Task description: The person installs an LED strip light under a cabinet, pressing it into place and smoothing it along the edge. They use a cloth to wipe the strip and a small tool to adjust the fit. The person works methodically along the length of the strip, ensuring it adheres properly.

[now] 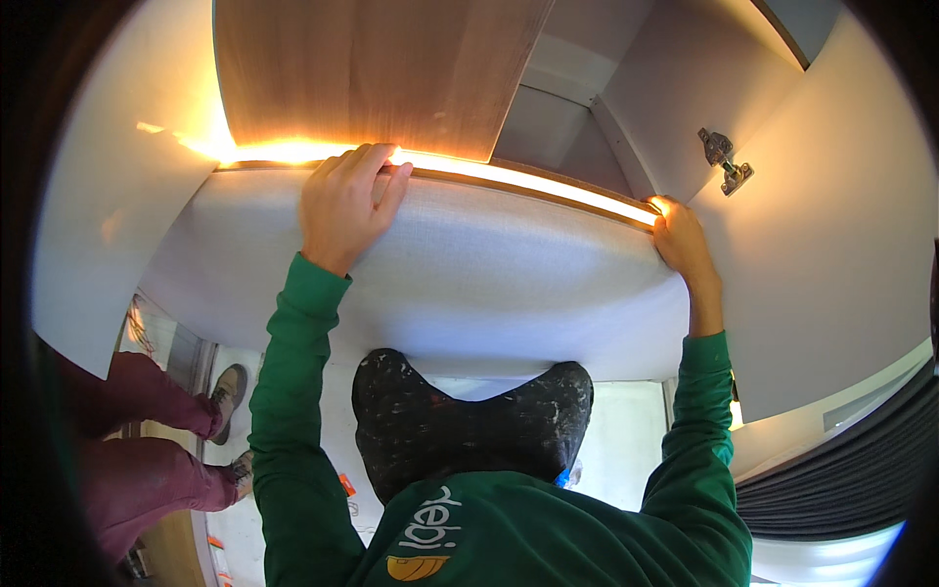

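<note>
A glowing warm light strip (548, 180) runs along a thin wooden edge above a pale, fabric-like padded panel (489, 264). My left hand (347, 201) lies over the strip left of the middle, its fingers curled over the lit edge and its thumb apart on the near side. At the strip's right end, my right hand (682, 240) is closed round the edge, with its fingertips in the light. Part of what the fingers press on is hidden behind them.
A brown wooden panel (372, 78) stands beyond the strip, beside an open grey compartment (567, 122). A metal hinge (726, 161) sticks out from the white side wall (812, 254). At the lower left, a person in maroon trousers (161, 474) is close by. Dark pleated fabric (841, 470) hangs at right.
</note>
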{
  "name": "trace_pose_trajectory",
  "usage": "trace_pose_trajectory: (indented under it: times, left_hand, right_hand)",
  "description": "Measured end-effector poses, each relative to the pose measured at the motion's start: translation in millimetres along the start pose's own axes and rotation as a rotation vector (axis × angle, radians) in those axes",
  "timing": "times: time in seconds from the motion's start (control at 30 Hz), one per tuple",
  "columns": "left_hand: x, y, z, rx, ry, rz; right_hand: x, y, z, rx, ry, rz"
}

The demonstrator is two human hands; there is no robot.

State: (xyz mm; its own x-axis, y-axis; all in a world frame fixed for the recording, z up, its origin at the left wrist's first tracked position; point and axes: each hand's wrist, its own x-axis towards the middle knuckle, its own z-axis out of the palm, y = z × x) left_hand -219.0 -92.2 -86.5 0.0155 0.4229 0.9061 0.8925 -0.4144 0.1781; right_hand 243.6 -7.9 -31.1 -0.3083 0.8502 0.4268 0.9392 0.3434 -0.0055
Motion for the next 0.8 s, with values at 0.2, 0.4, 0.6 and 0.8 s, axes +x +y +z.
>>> trace_pose_trajectory:
  times: [0.2, 0.4, 0.6, 0.8]
  left_hand:
    - [-0.7, 1.2, 5.4, 0.037, 0.092, 0.066]
    - [0.7, 4.8, 7.8, 0.029, 0.081, 0.009]
    - [2.8, 3.5, 1.0, -0.074, 0.020, -0.101]
    - [0.1, -1.9, 10.7, 0.019, 0.074, -0.057]
  right_hand:
    - [12.1, -36.9, -2.6, 0.002, -0.059, -0.013]
    - [52.6, -160.2, 42.2, 0.276, 0.075, -0.470]
    - [49.6, -127.6, 26.9, 0.302, 0.003, -0.469]
    - [28.1, -103.7, -6.4, -0.078, -0.037, -0.197]
